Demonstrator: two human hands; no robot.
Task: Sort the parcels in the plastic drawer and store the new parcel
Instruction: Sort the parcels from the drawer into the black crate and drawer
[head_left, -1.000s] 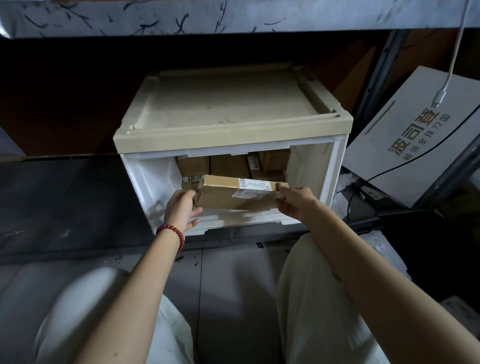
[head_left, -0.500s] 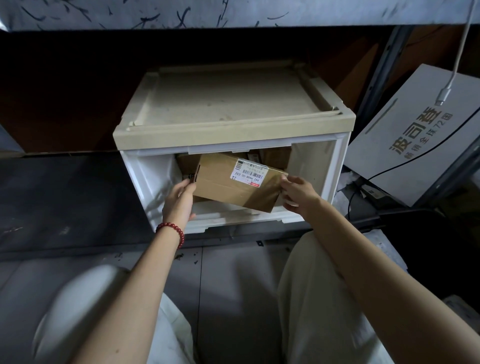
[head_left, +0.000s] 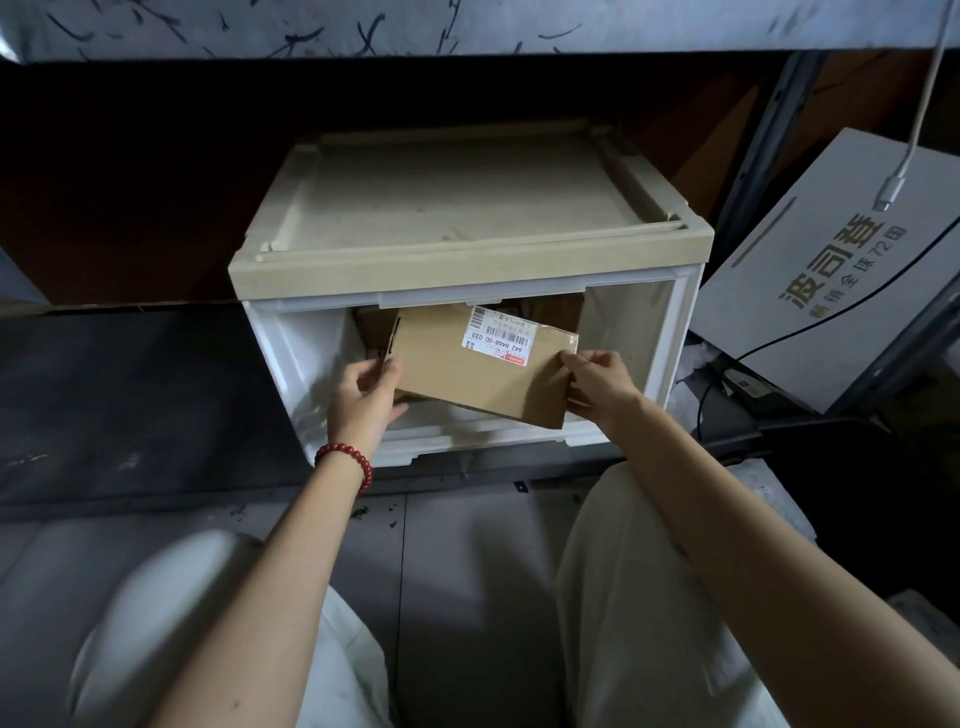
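**Parcel tilted at the drawer mouth, held at both ends**

Head view: the parcel (head_left: 483, 374) hangs between the two hands in the open front of the drawer (head_left: 670, 338), clear of the floor of it as far as I can see. The left hand (head_left: 363, 389) has its fingers curled round the left edge, thumb on the front face. The right hand (head_left: 597, 384) pinches the right edge near the lower corner, fingers folded behind the cardboard. A grip at each end, I'd say, lets the person turn the flat box and steer it through the opening without knocking the rim.

The broad face is tipped up toward the person, the right end lower than the left. That tilt looks meant either to show the label (head_left: 496, 335) or to stand the box on edge like the back parcels (head_left: 556, 312), which sit upright beyond the fingertips against the rear wall. Space stays free to the outside of each hand.

The label sits above the right fingers (head_left: 582, 361), upside down from here; it reads "642 H468-00 033" under barcodes, with a small red mark I can't make out. Well off past the right hand leans a pale carton (head_left: 831, 291) printed "波司登" and "畅销全球72国". A white cable (head_left: 893, 192) dangles over it. A red bracelet (head_left: 345, 462) circles the left wrist.
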